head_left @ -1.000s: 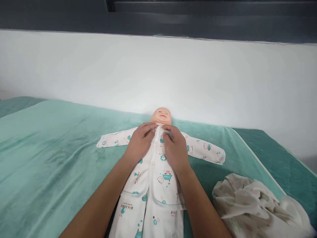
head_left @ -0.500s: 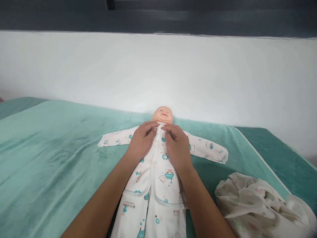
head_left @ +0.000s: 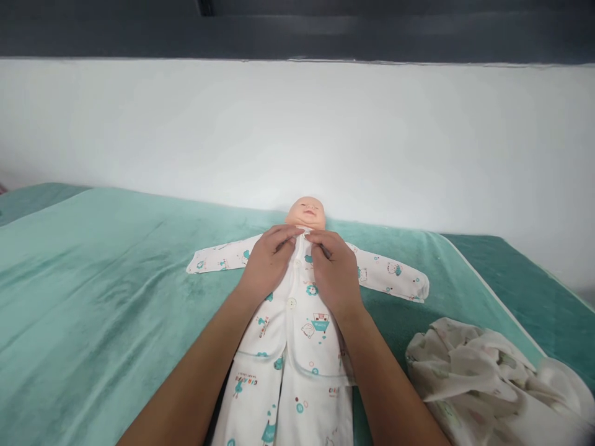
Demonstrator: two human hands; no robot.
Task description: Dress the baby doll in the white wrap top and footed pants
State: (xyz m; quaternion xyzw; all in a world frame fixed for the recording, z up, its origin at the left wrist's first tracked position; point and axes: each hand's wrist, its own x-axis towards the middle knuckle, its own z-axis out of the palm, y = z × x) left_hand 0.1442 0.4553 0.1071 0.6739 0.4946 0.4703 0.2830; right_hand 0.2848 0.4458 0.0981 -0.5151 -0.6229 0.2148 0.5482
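A baby doll [head_left: 305,212] lies on its back on a teal blanket [head_left: 93,279], head toward the wall. It wears a white romper [head_left: 292,347] printed with teal figures, sleeves spread to both sides. My left hand [head_left: 266,263] and my right hand [head_left: 335,272] rest on the doll's chest just below the neck. Both hands pinch the two edges of the romper's front opening at the collar, fingers curled on the fabric. A button shows lower on the front placket.
A crumpled white patterned cloth [head_left: 483,378] lies on the blanket at the lower right. A white wall [head_left: 325,136] rises right behind the doll's head. A darker green surface [head_left: 525,279] borders the blanket on the right.
Both hands stay at the collar with only small finger movements. The view has shifted slightly, nothing else has moved.
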